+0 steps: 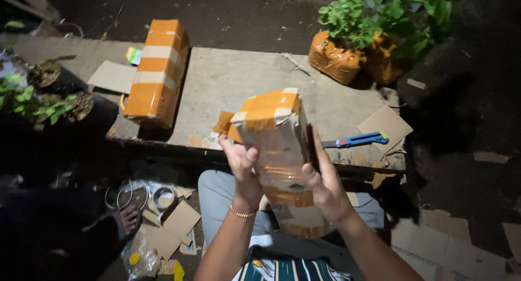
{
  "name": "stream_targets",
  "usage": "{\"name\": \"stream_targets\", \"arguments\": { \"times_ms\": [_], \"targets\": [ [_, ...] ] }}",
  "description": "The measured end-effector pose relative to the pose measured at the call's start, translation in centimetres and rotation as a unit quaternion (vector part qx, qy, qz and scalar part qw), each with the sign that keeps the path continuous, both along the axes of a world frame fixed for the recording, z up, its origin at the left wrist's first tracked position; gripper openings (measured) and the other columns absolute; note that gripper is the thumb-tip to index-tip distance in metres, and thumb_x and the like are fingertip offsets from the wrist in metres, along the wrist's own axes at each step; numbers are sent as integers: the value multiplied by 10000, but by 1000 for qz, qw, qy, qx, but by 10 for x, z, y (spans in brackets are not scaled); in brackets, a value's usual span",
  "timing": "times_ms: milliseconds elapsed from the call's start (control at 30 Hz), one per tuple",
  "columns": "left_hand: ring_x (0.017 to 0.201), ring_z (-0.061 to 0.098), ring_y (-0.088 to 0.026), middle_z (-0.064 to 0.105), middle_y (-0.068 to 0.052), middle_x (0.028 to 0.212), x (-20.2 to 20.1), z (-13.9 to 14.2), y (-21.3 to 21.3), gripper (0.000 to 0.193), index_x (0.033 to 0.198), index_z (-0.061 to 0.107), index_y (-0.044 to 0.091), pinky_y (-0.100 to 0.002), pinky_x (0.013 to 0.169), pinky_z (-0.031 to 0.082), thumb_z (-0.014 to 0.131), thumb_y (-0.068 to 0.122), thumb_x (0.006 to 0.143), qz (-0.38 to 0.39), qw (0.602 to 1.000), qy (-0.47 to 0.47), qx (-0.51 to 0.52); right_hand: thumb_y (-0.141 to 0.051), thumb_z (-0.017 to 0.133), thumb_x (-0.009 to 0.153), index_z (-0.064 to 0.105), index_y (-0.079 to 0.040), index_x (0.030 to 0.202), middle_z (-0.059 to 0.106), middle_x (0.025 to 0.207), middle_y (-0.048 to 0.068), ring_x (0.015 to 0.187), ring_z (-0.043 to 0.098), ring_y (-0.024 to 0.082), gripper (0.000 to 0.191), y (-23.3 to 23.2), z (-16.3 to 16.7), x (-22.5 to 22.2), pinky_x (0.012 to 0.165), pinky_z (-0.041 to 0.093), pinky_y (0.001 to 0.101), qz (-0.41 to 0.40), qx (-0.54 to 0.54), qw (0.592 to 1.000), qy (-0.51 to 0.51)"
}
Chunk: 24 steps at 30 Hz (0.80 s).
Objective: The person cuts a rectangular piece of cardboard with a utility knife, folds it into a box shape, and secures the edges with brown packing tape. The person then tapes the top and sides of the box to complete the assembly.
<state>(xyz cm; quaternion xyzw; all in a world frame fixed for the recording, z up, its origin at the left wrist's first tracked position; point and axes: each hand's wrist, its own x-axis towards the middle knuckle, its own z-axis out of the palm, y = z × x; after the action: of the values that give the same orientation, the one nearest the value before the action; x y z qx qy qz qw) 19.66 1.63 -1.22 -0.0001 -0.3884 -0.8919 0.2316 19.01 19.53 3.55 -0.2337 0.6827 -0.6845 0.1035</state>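
Both my hands hold a long cardboard parcel (279, 145) bound with orange tape, tilted up over my lap. My left hand (242, 167) presses its left side, fingers curled at the tape. My right hand (323, 183) grips its right side. A loose flap of orange tape (222, 123) hangs off the parcel's upper left. A blue box cutter (358, 140) lies on the concrete slab (228, 80) just right of my right hand.
A second orange-taped parcel (157, 69) lies on the slab's left. Potted plants in orange-wrapped bags (347, 47) stand at the back right, more plants (32, 96) at left. Cardboard scraps (173, 226) and a tape roll (164, 197) litter the ground. Another person's foot (130, 218) is at left.
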Motion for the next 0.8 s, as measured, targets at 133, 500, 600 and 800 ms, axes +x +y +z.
{"name": "stream_targets", "arguments": {
  "times_ms": [133,500,600,800],
  "targets": [
    [1308,477,-240,454,-184,1411,9,14,12,977,1467,99,55,-394,1126,411,803,327,845,22,999,24,-34,-538,486,999,138,62,1625,322,1650,211,1524,297,272,935,6,-1,0,1230,205,355,-16,16,1000,-10],
    [1298,452,-241,447,-200,1379,22,2,33,852,1431,139,43,-384,1158,340,744,268,873,112,992,-47,-46,-501,457,989,269,-3,1590,510,1486,183,1373,465,246,803,10,-3,-14,1129,358,348,27,7,983,-183],
    [1276,461,-233,454,-199,1362,28,-13,34,828,1437,142,42,-380,1135,366,731,262,898,131,990,-43,-24,-511,619,898,195,-23,1593,456,1519,159,1410,432,230,949,6,0,-14,1145,340,342,67,49,988,-132],
    [1208,502,-223,504,-172,1318,27,-53,24,739,1460,150,80,-381,1060,433,657,262,954,155,987,-48,15,-398,930,618,249,-46,1584,489,1456,207,1372,486,325,1234,-4,25,-34,1136,382,407,65,286,951,101]
  ]
}}
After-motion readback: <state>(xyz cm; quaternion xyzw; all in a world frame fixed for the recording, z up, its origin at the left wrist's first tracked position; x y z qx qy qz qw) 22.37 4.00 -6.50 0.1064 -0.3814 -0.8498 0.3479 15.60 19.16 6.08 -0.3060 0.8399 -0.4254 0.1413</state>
